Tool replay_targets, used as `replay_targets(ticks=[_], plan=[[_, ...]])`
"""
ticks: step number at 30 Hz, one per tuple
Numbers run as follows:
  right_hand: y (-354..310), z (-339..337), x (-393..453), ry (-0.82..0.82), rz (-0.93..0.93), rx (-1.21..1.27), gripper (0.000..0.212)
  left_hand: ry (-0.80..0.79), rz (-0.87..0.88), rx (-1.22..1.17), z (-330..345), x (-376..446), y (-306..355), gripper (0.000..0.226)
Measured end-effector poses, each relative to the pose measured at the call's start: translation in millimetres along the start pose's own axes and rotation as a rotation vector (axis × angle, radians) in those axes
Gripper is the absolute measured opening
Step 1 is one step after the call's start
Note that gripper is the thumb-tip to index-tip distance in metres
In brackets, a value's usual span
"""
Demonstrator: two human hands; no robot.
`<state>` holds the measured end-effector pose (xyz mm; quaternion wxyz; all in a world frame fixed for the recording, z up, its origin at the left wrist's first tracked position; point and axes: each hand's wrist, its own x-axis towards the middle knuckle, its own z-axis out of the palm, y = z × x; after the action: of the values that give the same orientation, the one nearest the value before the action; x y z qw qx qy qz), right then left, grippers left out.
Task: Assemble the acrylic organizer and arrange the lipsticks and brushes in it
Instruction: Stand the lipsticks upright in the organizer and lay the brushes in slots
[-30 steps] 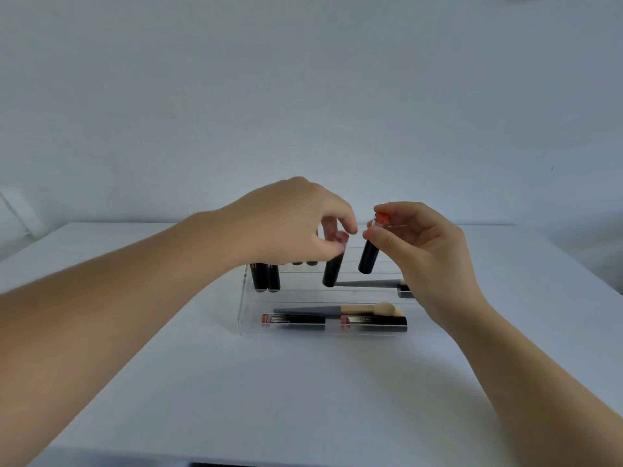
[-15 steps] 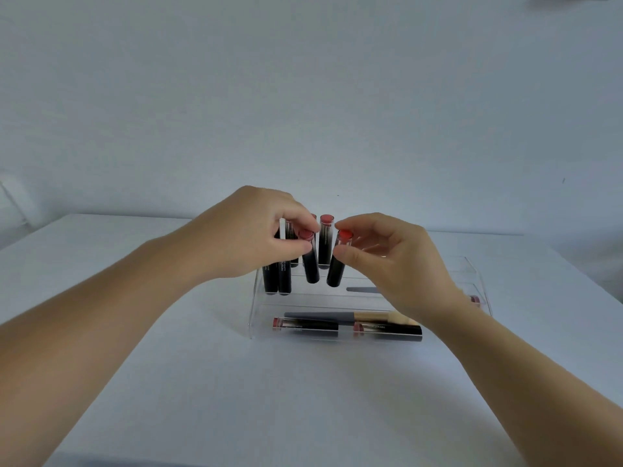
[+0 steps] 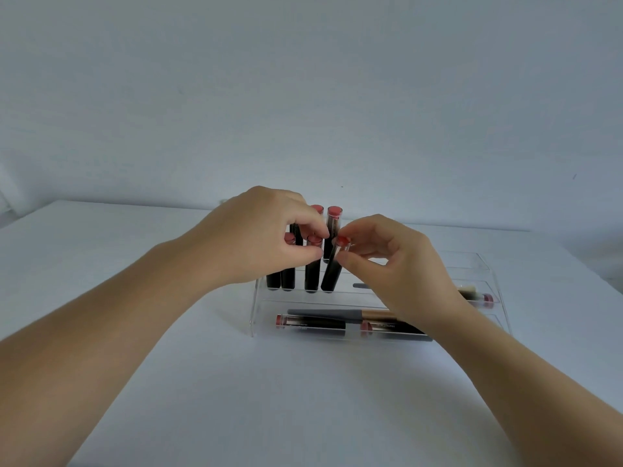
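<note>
Left hand (image 3: 266, 241) pinches upright lipstick (image 3: 313, 264) | right hand (image 3: 391, 261) pinches tilted lipstick (image 3: 332, 268) by cap | both at organizer (image 3: 256, 311) left end, middle tier | step: standing lipsticks | next: straighten tilted one, release

Single head-worn wide-angle view, which looked forward and slightly down across a white table (image 3: 303, 399) toward a plain wall (image 3: 303, 96) at 12 o'clock. Both forearms entered from 7 and 5 o'clock; the clear organizer (image 3: 256, 318) sat near, just below frame centre. No second view was provided.
</note>
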<state>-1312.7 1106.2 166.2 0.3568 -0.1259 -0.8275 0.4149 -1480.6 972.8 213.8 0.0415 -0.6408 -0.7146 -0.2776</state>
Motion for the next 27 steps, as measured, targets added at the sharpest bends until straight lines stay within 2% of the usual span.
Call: replay_targets(ticks=[8, 14, 22, 27], plan=[[-2, 4, -3, 0.054, -0.03, -0.048, 0.023, -0.063, -0.025, 0.037, -5, -4, -4, 0.029], [-1, 7, -4, 0.135, -0.074, -0.079, 0.015, -0.01, -0.025, 0.0, -1, -6, -8, 0.024], [1, 5, -5, 0.11, -0.064, -0.057, 0.024, 0.085, 0.014, -0.022, 8, -9, -12, 0.031], [-1, 7, -6, 0.106, -0.073, -0.039, 0.018, 0.114, 0.07, 0.026, 9, -10, -15, 0.026]])
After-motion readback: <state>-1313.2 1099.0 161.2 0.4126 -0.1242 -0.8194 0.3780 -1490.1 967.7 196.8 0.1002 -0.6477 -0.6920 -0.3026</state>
